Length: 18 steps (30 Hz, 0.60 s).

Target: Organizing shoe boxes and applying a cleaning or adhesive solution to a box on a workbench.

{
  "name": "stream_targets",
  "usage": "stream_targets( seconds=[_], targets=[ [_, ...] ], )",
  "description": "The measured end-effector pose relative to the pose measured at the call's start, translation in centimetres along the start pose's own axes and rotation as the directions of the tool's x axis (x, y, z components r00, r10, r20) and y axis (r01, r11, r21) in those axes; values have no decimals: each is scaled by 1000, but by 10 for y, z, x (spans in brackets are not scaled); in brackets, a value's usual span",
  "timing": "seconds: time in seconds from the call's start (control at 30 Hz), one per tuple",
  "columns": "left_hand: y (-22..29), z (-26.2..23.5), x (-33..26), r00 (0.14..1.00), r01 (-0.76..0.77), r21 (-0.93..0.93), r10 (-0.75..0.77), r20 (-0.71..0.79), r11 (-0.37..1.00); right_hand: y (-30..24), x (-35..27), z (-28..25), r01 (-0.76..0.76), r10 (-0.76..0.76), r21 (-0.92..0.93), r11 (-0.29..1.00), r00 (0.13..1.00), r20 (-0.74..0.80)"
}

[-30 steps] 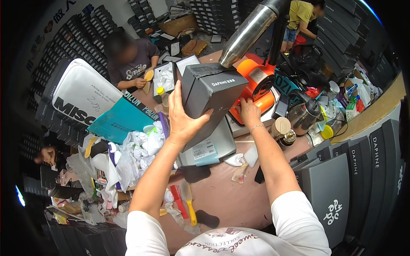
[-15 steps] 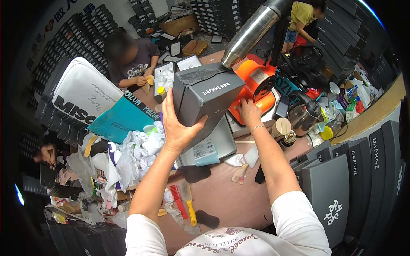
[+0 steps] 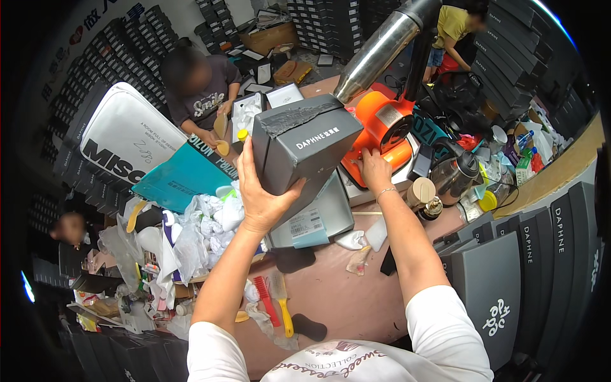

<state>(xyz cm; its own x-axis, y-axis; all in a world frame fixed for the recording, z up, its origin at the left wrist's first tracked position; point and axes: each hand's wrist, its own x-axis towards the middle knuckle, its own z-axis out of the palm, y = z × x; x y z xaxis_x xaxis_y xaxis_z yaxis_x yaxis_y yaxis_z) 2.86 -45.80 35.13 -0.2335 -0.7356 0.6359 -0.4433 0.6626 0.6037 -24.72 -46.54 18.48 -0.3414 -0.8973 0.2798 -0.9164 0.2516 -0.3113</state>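
From my remote seat, left to right: a heap of crumpled white paper (image 3: 213, 219) lies at the surface's (image 3: 344, 286) left edge. Just beside it my left hand (image 3: 264, 197) grips a dark grey shoe box (image 3: 304, 145) from below, thumb up its near face, holding it aloft over an open grey tray (image 3: 318, 216). The box tilts, its long axis running from lower left up to the right, lid end toward the orange machine (image 3: 382, 127). My right hand (image 3: 375, 170) rests spread on that machine's base, gripping nothing. The risk I judge: a one-handed hold on a tilted box could slip, dropping it onto the clutter or against the machine's metal nozzle (image 3: 382, 48).
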Motion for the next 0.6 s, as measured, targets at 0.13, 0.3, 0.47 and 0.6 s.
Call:
stream_targets(
  seconds=[0.13, 0.3, 0.47, 0.6],
  targets=[
    [1, -1, 0, 1000, -28, 17, 28, -4, 999, -2, 0, -2, -7, 7, 1, 1000, 1000, 12],
    [-1, 1, 0, 1000, -28, 12, 28, -2, 1000, -3, 0, -2, 2, -2, 4, 1000, 1000, -8],
    [1, 4, 2, 999, -38, 18, 37, 18, 999, 2, 0, 3, 24, -24, -2, 1000, 998, -61],
    [0, 7, 3, 999, -39, 33, 38, 31, 999, 4, 0, 7, 44, -44, 2, 999, 995, -94]
  ],
)
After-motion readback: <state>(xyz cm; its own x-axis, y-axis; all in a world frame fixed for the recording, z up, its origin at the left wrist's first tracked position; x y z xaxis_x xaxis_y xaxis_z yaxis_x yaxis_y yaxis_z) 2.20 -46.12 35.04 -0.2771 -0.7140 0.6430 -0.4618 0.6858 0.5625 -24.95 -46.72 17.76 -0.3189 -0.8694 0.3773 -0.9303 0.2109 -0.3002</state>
